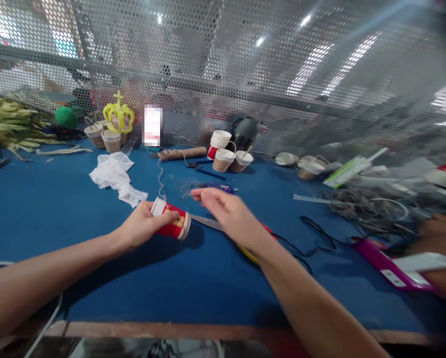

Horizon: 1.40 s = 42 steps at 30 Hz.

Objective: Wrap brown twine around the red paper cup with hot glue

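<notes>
A: Head view. State of left hand (140, 223)?
B: Wrapped round red-and-white cup (171, 229), thumb across printed side. Cup tilted onto its side, over the middle of the bench (126, 293), shadow just below.
A: Right hand (230, 211)?
B: Just right of cup, over scissors (208, 222), fingers close together and slightly bent. Can't tell if pinching anything.
A: Scissors?
B: Lying on bench, tip near cup's end, handles partly hidden under right hand and wrist.
A: Any twine?
B: Yes, single strand (160, 175) running from twine roll (185, 152), near back edge, down to cup.
A: Rest of back edge?
B: Left to right: green ball (66, 117), yellow crown (119, 115) with twine-wrapped pots (112, 141), then upright cup (220, 140). White cloth (111, 170) crumpled between back edge and left hand.
A: Corners?
B: Back left: heap of pale leaves (6, 119). Toward right edge: grey tangle (360, 206), purple device (375, 258), another person's hand (433, 241), blurred.
</notes>
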Each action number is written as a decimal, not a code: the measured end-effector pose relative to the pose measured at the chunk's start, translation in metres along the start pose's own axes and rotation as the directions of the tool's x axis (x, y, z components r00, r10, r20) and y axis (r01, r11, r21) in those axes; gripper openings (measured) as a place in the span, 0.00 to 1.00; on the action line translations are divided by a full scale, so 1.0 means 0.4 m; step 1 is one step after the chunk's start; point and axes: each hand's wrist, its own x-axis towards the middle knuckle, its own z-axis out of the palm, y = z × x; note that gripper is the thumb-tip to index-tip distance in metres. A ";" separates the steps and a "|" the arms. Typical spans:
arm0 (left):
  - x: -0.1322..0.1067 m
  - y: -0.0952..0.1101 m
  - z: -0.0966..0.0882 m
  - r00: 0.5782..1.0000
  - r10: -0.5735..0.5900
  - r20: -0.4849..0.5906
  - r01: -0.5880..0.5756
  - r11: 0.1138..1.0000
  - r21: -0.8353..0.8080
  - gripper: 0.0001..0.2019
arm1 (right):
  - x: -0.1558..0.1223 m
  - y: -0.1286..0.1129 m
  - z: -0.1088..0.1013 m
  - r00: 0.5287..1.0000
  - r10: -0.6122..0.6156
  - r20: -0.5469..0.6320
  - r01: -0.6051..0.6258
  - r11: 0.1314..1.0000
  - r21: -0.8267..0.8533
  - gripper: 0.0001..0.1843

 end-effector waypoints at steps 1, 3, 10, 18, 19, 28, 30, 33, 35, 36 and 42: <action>0.003 -0.001 -0.002 1.000 0.012 -0.015 -0.011 1.000 0.020 0.11 | 0.016 0.021 -0.024 0.996 0.051 -0.070 -0.058 0.993 -0.107 0.19; 0.009 -0.005 -0.005 0.998 0.049 -0.039 -0.047 0.997 0.062 0.11 | 0.048 0.075 -0.070 0.962 0.150 -0.228 -0.228 0.902 -0.366 0.15; 0.023 -0.008 -0.008 0.997 0.061 -0.056 -0.050 0.983 0.177 0.11 | 0.109 0.240 -0.115 0.914 0.304 -0.269 -0.393 0.827 -0.402 0.09; 0.033 -0.012 -0.011 0.996 0.064 -0.065 -0.045 0.967 0.250 0.12 | 0.058 0.149 -0.131 0.921 0.319 -0.226 -0.346 0.934 -0.092 0.12; 0.034 -0.011 -0.011 0.995 0.064 -0.070 -0.043 0.963 0.265 0.12 | 0.044 0.126 -0.132 0.937 0.302 -0.173 -0.311 0.950 -0.025 0.12; 0.043 0.017 -0.019 0.984 0.063 -0.169 -0.010 0.955 0.298 0.12 | -0.056 0.016 -0.055 0.955 0.279 0.098 -0.287 0.954 0.081 0.12; 0.047 0.016 -0.024 0.983 0.061 -0.174 -0.001 0.946 0.325 0.13 | -0.066 0.013 -0.045 0.953 0.288 0.090 -0.290 0.957 0.005 0.13; 0.052 0.011 -0.030 0.984 0.065 -0.168 0.002 0.928 0.371 0.14 | -0.074 0.011 -0.040 0.957 0.277 0.087 -0.273 0.960 -0.063 0.13; 0.054 0.008 -0.031 0.985 0.066 -0.162 0.000 0.925 0.381 0.14 | -0.075 0.012 -0.039 0.966 0.247 0.083 -0.239 0.967 -0.092 0.14; 0.055 0.007 -0.032 0.985 0.067 -0.156 -0.002 0.924 0.382 0.14 | -0.075 0.014 -0.038 0.970 0.229 0.078 -0.220 0.970 -0.105 0.14; 0.057 0.006 -0.030 0.988 0.069 -0.141 -0.013 0.930 0.366 0.14 | -0.074 0.020 -0.030 0.981 0.177 0.080 -0.158 0.966 -0.203 0.15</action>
